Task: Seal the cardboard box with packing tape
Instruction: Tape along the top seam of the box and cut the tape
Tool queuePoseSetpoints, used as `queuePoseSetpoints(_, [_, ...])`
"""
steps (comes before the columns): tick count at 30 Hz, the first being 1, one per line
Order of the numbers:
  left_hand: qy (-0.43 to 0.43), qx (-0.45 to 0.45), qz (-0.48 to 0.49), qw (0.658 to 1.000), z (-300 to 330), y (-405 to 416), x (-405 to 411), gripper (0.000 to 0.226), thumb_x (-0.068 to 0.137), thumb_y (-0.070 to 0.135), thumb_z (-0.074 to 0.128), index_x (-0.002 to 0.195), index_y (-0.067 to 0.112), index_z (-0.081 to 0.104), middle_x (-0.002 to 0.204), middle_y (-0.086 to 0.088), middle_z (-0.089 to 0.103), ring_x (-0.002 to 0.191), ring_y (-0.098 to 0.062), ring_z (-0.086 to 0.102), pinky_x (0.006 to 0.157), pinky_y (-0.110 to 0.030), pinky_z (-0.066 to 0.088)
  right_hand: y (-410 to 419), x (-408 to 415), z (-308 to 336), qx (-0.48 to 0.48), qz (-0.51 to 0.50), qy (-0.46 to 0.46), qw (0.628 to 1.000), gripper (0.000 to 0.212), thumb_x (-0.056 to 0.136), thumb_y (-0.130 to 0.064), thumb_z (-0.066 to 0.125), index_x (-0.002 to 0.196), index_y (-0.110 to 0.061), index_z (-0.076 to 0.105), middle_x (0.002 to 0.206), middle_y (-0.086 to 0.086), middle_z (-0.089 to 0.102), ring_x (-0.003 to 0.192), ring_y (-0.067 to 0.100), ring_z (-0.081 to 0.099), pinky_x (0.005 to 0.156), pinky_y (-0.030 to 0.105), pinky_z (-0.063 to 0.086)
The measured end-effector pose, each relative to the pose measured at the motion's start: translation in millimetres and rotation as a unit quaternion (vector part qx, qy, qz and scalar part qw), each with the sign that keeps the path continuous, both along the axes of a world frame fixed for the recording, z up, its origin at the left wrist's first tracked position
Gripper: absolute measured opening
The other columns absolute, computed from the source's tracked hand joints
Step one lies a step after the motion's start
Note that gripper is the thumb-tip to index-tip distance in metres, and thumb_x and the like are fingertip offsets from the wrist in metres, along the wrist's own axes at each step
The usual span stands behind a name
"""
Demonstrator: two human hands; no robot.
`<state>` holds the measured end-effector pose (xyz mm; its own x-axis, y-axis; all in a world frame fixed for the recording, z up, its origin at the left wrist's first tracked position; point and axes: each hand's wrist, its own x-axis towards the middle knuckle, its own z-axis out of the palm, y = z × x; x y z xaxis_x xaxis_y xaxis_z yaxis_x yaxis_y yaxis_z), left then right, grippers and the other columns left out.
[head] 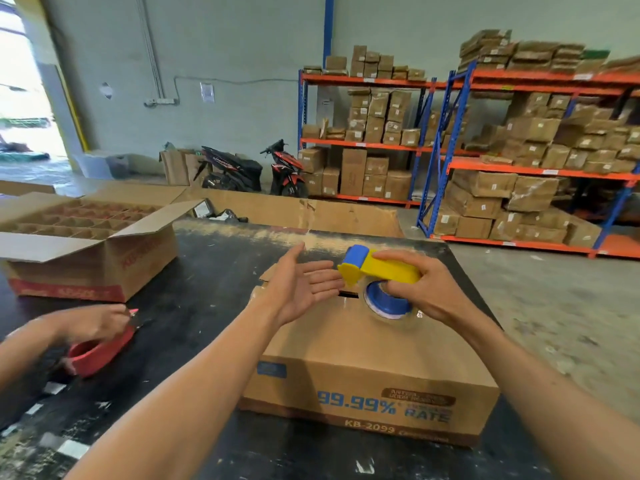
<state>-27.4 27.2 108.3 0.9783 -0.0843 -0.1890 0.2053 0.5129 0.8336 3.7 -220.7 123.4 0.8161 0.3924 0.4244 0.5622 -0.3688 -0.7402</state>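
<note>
A brown cardboard box [367, 362] with blue print lies on the black table, its top flaps down with a dark gap between them at the far end. My right hand [420, 287] grips a yellow and blue tape dispenser [377, 271] with a clear tape roll, held just over the box top near that gap. My left hand [301, 287] hovers open, palm turned toward the dispenser's front end, fingers almost touching it.
Another person's hand [91, 322] holds a red tape dispenser [100, 351] at the left on the table [194, 306]. An open box with cardboard dividers [86, 244] stands at the far left. Shelves of cartons [519, 150] and two motorbikes [256, 171] lie beyond.
</note>
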Motion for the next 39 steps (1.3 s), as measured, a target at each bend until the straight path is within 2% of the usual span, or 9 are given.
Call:
queuePoseSetpoints(3, [0.001, -0.058, -0.009, 0.998, 20, -4, -1, 0.079, 0.098, 0.059, 0.041, 0.137, -0.010, 0.047, 0.130, -0.035, 0.059, 0.119, -0.046, 0.061, 0.105, -0.052, 0.047, -2, 0, 1, -0.014, -0.010, -0.117, 0.993, 0.055, 0.076, -0.026, 0.073, 0.126, -0.046, 0.066, 0.104, -0.014, 0.059, 0.094, 0.009, 0.056, 0.076, 0.031, 0.049])
queuePoseSetpoints(6, [-0.012, -0.042, -0.026, 0.999, 33, -12, -4, 0.077, 0.096, 0.058, 0.048, 0.135, -0.009, 0.048, 0.127, -0.031, 0.063, 0.117, -0.043, 0.064, 0.104, -0.051, 0.049, -4, 3, 0, -0.071, -0.004, -0.187, 0.980, 0.057, 0.074, -0.040, 0.068, 0.129, -0.053, 0.058, 0.092, -0.001, 0.056, 0.085, 0.017, 0.055, 0.072, 0.040, 0.049])
queuePoseSetpoints(8, [-0.010, 0.000, -0.014, 1.000, 40, -18, -6, 0.069, 0.093, 0.051, 0.057, 0.130, -0.007, 0.052, 0.122, -0.028, 0.067, 0.112, -0.039, 0.068, 0.099, -0.049, 0.053, -7, 8, -1, -0.072, -0.002, -0.187, 0.980, 0.059, 0.076, -0.036, 0.073, 0.132, -0.048, 0.060, 0.092, -0.001, 0.056, 0.085, 0.018, 0.055, 0.073, 0.043, 0.049])
queuePoseSetpoints(13, [-0.023, 0.014, 0.029, 0.999, 51, -21, -6, 0.044, 0.091, 0.025, 0.069, 0.125, -0.002, 0.058, 0.126, -0.022, 0.066, 0.100, -0.030, 0.072, 0.080, -0.038, 0.063, -12, 14, 2, -0.018, 0.022, -0.191, 0.981, 0.066, 0.079, -0.020, 0.085, 0.138, -0.035, 0.059, 0.105, 0.003, 0.058, 0.097, 0.017, 0.055, 0.078, 0.031, 0.045])
queuePoseSetpoints(17, [-0.020, 0.018, 0.055, 0.998, 53, -28, -5, 0.019, 0.095, 0.005, 0.061, 0.113, -0.002, 0.064, 0.109, -0.019, 0.072, 0.085, -0.024, 0.074, 0.074, -0.032, 0.063, -7, 20, 0, 0.015, 0.030, -0.177, 0.984, 0.065, 0.078, -0.021, 0.085, 0.138, -0.031, 0.060, 0.102, 0.000, 0.056, 0.096, 0.016, 0.055, 0.077, 0.028, 0.045])
queuePoseSetpoints(23, [0.001, 0.104, 0.176, 0.979, 54, -25, 9, 0.023, 0.093, -0.010, 0.053, 0.115, -0.012, 0.060, 0.103, -0.026, 0.069, 0.080, -0.031, 0.070, 0.063, -0.037, 0.063, 4, 30, 7, -0.025, 0.058, -0.098, 0.993, 0.061, 0.078, -0.038, 0.083, 0.134, -0.048, 0.059, 0.107, -0.001, 0.056, 0.100, 0.016, 0.056, 0.083, 0.040, 0.050])
queuePoseSetpoints(29, [0.026, 0.116, 0.257, 0.959, 54, 9, 16, 0.015, 0.089, -0.020, 0.046, 0.093, -0.009, 0.056, 0.068, -0.021, 0.072, 0.058, -0.028, 0.072, 0.057, -0.037, 0.063, 25, 52, 27, -0.071, 0.101, -0.009, 0.992, 0.058, 0.073, -0.053, 0.081, 0.128, -0.053, 0.062, 0.118, -0.012, 0.059, 0.105, 0.005, 0.054, 0.085, 0.026, 0.046])
queuePoseSetpoints(34, [0.032, 0.108, 0.295, 0.949, 49, 69, 26, 0.018, 0.089, -0.019, 0.049, 0.099, -0.006, 0.057, 0.088, -0.025, 0.073, 0.069, -0.028, 0.075, 0.065, -0.038, 0.063, 43, 78, 25, -0.056, 0.102, 0.033, 0.993, 0.050, 0.071, -0.049, 0.085, 0.119, -0.052, 0.069, 0.123, -0.023, 0.063, 0.111, -0.002, 0.057, 0.091, 0.024, 0.048])
queuePoseSetpoints(39, [0.055, 0.127, 0.291, 0.947, -1, 83, 36, 0.009, 0.086, -0.011, 0.062, 0.095, -0.011, 0.064, 0.087, -0.023, 0.074, 0.069, -0.026, 0.076, 0.058, -0.031, 0.064, 72, 94, -5, -0.136, 0.093, 0.031, 0.986, 0.045, 0.068, -0.057, 0.084, 0.111, -0.059, 0.069, 0.110, -0.011, 0.067, 0.102, 0.011, 0.059, 0.093, 0.042, 0.051])
